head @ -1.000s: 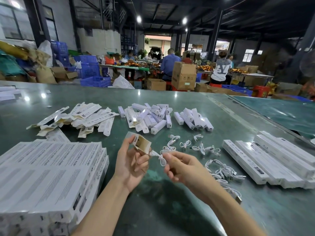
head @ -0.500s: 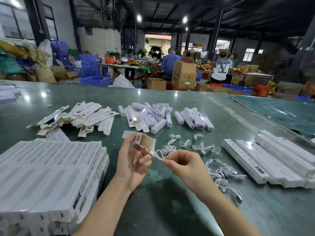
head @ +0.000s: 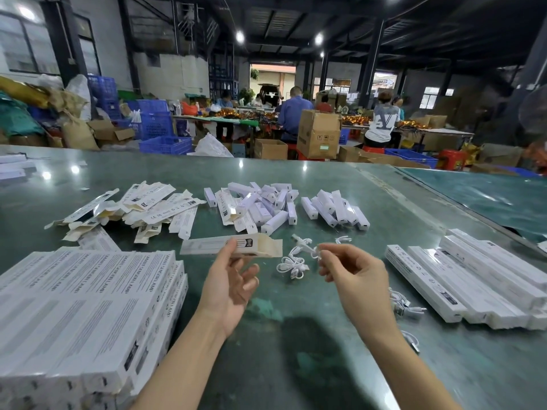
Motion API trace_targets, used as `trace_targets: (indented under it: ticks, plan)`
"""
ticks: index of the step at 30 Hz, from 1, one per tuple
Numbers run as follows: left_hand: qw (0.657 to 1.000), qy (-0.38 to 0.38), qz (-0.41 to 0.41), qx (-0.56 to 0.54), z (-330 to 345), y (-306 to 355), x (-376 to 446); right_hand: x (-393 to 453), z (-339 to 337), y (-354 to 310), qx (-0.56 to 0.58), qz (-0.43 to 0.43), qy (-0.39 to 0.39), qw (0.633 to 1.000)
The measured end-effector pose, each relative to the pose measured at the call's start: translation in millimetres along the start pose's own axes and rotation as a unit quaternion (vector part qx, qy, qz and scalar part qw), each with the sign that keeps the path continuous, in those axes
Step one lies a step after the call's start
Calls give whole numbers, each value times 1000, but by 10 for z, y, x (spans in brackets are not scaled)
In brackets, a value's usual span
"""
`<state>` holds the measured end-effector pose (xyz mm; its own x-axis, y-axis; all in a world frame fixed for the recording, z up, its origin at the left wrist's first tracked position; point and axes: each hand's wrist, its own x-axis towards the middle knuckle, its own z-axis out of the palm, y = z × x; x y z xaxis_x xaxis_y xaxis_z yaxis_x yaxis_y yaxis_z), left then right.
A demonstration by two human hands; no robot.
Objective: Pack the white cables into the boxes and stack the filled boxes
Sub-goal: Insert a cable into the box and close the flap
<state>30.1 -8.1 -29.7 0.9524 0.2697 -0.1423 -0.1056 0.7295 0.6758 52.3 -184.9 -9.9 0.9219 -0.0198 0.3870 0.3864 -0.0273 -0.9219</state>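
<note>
Two hands up over the green counter [head: 296, 335], mid-pack. Left hand [head: 228, 279] pinching a flat white box [head: 233, 247] by thumb and fingertips, open brown flap end pointing toward the right hand [head: 352, 276]. Right fingers [head: 324, 257] curled and pinching a coiled white cable [head: 307, 247], cable hanging just beside that open flap, not yet inside. Another coiled cable [head: 291, 266] lying on the counter just below the box mouth, more loose cables [head: 405, 306] beyond the right wrist. Finished stack [head: 88, 306] left of the box, long white cartons [head: 473, 279] far to its right, flat unfolded boxes [head: 142, 208] and small white adapters [head: 266, 205] behind it.

Best played, by the look of it: squeeze the box sides lightly to pop the mouth square, keep the coil tight in the pinch, lead with the plug end, feed straight along the box axis. Loose loops likely to snag on the flap, so worth tucking before sliding. Flap closed only once nothing pokes out.
</note>
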Motion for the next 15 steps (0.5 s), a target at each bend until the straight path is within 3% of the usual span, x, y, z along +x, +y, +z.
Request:
trace_targets:
  ticks: [5,11,15]
  plan:
    - [1000,0,-1,28,-11,-1,13,-10,-6,-90,52,24,-4,998]
    - [994,-27,13,104,34,-33,-25,-62,45,-72,-73,8,-2,997]
    - [987,-31,34,152,75,-80,-57,-52,28,-40,-87,39,4,995]
